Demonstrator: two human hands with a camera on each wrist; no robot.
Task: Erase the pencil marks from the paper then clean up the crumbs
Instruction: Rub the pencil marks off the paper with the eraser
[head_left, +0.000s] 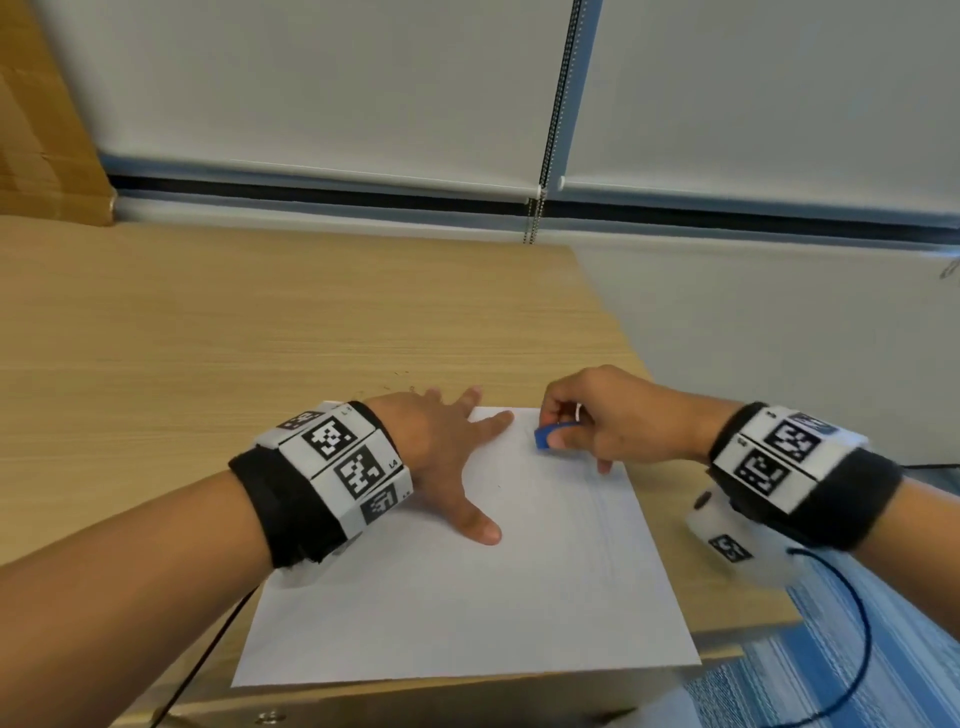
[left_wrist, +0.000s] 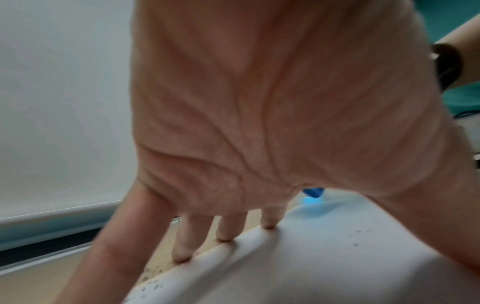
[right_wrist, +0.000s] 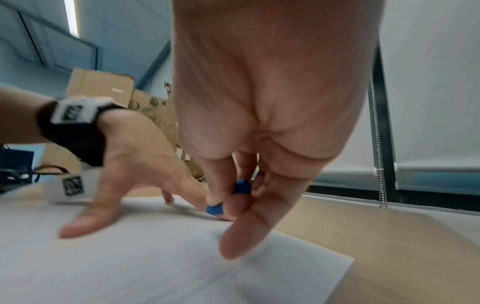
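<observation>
A white sheet of paper (head_left: 467, 597) lies on the wooden table (head_left: 208, 322), near its front right corner. My left hand (head_left: 447, 452) presses flat on the sheet's far left part, fingers spread and straight. My right hand (head_left: 582, 421) pinches a small blue eraser (head_left: 543, 435) between thumb and fingers, its tip down on the paper near the far edge. In the right wrist view the blue eraser (right_wrist: 215, 208) touches the paper (right_wrist: 130, 267) just beside the left hand (right_wrist: 135, 164). Dark crumbs (left_wrist: 153, 284) lie along the paper's edge (left_wrist: 337, 257) by my left fingers (left_wrist: 228, 228).
More crumbs (head_left: 397, 382) dot the table beyond the paper. Cardboard boxes (right_wrist: 109, 86) stand at the far left. White roller blinds (head_left: 322, 83) with a bead chain (head_left: 550, 119) hang behind the table. The table's right edge (head_left: 649, 374) is close to my right hand.
</observation>
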